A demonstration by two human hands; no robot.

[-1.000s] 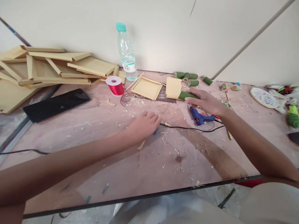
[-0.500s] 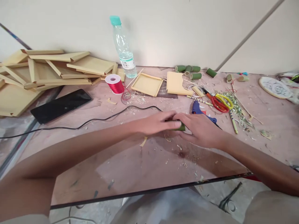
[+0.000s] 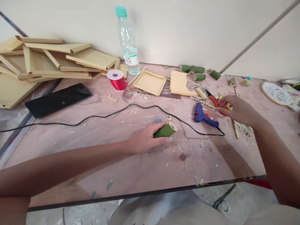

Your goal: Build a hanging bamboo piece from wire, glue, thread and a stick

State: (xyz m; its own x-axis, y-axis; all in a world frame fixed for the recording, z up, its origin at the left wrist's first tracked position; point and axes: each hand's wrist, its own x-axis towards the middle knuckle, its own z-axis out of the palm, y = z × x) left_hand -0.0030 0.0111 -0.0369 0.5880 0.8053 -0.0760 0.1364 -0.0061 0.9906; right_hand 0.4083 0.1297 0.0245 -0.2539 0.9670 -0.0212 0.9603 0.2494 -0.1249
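Note:
A short green bamboo tube (image 3: 166, 131) lies in my left hand (image 3: 151, 139), fingers and thumb closed round it just above the table. Its pale cut end faces right and away from me. My right hand (image 3: 236, 111) is over the red-handled scissors (image 3: 217, 102), thumb and forefinger apart on either side of the handles. It partly covers them and the yellow handles (image 3: 228, 107) beside them; I cannot see a firm hold. Left of this hand lies a blue glue gun (image 3: 203, 117), its black cord looping across the table.
Several bamboo pieces (image 3: 199, 77) lie along the wall. A water bottle (image 3: 130, 50), red thread spool (image 3: 116, 81) and shallow wooden frame (image 3: 150, 82) stand at the back. To the left are a phone (image 3: 58, 100) and stacked wooden trays (image 3: 77, 62). Shavings litter the table (image 3: 131, 168).
My right hand has left the bamboo tube and moved right to the scissors. My left hand still holds the tube, now tilted, slightly lower and with its end showing.

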